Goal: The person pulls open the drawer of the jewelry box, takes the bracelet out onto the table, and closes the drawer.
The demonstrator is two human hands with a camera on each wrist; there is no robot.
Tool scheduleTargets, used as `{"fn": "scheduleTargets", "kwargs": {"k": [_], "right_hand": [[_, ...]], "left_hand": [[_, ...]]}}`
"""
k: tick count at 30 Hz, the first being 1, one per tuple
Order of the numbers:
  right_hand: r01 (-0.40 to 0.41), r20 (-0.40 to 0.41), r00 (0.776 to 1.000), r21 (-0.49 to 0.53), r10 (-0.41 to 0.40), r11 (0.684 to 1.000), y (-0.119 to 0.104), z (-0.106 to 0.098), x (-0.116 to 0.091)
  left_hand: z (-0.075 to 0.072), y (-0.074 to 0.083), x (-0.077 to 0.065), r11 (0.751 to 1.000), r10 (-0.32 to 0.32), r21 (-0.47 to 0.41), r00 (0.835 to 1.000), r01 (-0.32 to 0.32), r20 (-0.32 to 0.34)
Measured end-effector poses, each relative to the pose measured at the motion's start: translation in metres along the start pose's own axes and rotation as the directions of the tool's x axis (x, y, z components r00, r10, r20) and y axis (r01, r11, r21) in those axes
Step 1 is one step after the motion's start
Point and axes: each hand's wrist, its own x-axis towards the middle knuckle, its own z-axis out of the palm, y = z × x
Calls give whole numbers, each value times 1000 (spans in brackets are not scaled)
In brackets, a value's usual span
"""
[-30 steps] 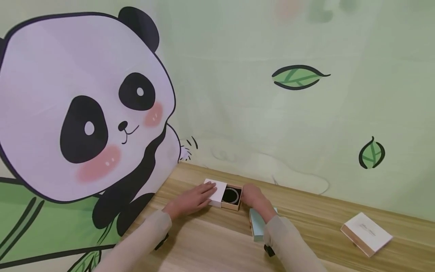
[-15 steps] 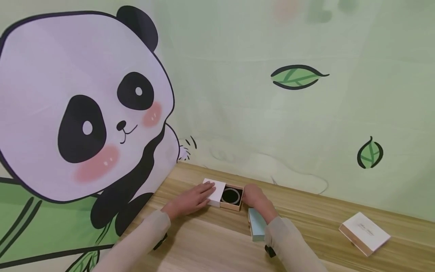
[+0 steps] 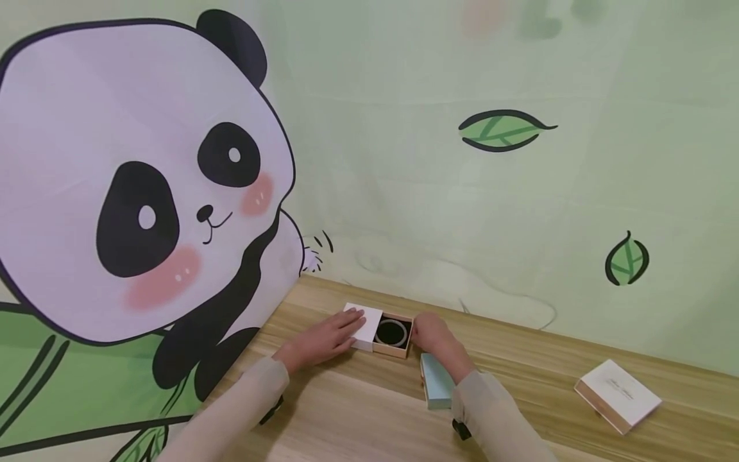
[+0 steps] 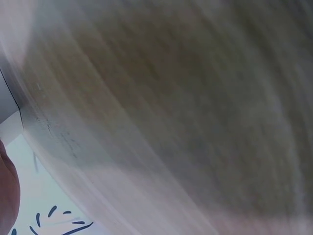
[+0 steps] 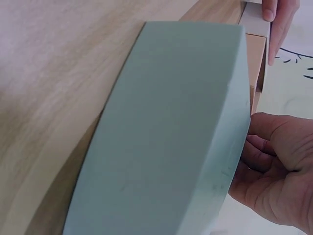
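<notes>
A white slide-out jewellery box lies on the wooden table (image 3: 346,410), its peach-coloured tray (image 3: 390,352) partly drawn out to the right. On the tray's black lining sits a pale round bracelet (image 3: 404,335). My left hand (image 3: 320,340) rests on the white sleeve (image 3: 369,332), fingers laid straight over its top; in the right wrist view its thumb touches the sleeve's near side. With curled fingers my right hand (image 3: 435,335) pinches the tray's right end; its fingertips are hidden in the head view. The right wrist view shows this hand (image 5: 281,166) just beyond a pale blue box (image 5: 161,122).
Under my right forearm lies the pale blue box (image 3: 437,385), partly covered. A second white box (image 3: 620,394) with faint lettering and peach sides stands farther right. A pale green cloth backdrop (image 3: 404,160) with a large panda (image 3: 133,115) rises behind the table.
The tray has slid slightly to the right out of the sleeve, baring more of the bracelet, as my right hand moved with it. My left hand has stayed on the sleeve.
</notes>
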Motion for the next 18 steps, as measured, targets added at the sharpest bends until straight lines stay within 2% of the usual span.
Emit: {"fn": "scheduleTargets", "kwargs": {"k": [6,10,18], "right_hand": [[-40,-112,992,105,52,994,-3,-2,2],[-14,-170,985,123,35,992,-10,-7,3],[24,-140,990,52,-16,998,-17,-4,9]], "left_hand": [[-2,3,0,1000,-22,-18,1000,22,10],[-4,4,-1,999,-24,-28,1000,24,2],[-8,7,0,999,-24,-40,1000,24,-11]]}}
